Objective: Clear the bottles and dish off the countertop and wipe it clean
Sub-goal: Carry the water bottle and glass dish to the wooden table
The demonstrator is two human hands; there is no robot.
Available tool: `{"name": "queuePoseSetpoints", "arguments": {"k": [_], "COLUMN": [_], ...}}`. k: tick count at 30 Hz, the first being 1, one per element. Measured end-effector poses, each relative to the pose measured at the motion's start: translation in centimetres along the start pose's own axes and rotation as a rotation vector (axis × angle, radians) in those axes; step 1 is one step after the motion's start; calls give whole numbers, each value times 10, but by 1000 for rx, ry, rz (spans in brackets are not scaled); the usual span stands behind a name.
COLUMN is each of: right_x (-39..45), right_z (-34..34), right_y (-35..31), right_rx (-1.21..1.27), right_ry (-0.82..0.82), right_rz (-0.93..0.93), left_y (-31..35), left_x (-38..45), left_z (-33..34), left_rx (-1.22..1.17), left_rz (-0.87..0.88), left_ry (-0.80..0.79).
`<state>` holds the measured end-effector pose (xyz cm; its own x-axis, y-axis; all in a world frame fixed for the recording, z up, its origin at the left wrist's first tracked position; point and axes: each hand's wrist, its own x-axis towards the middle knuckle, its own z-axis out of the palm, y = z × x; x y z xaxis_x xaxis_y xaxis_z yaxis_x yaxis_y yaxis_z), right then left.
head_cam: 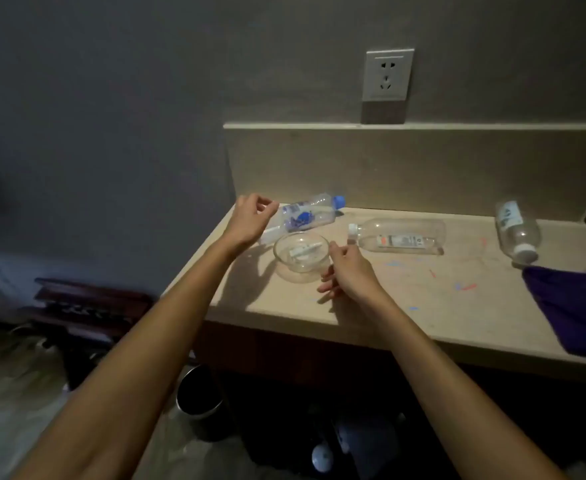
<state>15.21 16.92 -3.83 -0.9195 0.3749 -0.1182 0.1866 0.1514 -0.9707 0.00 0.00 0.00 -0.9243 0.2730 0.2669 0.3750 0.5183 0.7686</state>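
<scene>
Head view: both hands over countertop [405, 306]; left [250, 216] loosely curled, empty; right [348, 268] pinching glass dish [302, 256] rim.

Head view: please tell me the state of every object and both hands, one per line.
Blue-cap bottle: lying, capped.
Middle bottle: lying, capped.
Right bottle: lying, capped.
Glass dish: upright, small items inside.
Purple cloth: crumpled, overhanging edge.
Countertop: colour-stained.
Left hand: loosely curled, empty.
Right hand: at dish rim.
</scene>
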Motion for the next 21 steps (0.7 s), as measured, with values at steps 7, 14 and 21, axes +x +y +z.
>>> {"name": "queuePoseSetpoints", "arguments": {"k": [7,14,21], "right_x": [43,42,44], "right_z": [21,26,28], "right_y": [-6,6,9], "right_rx": [-95,-89,-78], "right_ry": [142,116,139], "right_rz": [71,82,105], "left_y": [-25,-36,-45], "left_x": [93,121,121], "left_z": [23,61,52], "left_rx": [449,670,653], "left_rz": [69,239,196], "left_ry": [-186,-339,-358]}}
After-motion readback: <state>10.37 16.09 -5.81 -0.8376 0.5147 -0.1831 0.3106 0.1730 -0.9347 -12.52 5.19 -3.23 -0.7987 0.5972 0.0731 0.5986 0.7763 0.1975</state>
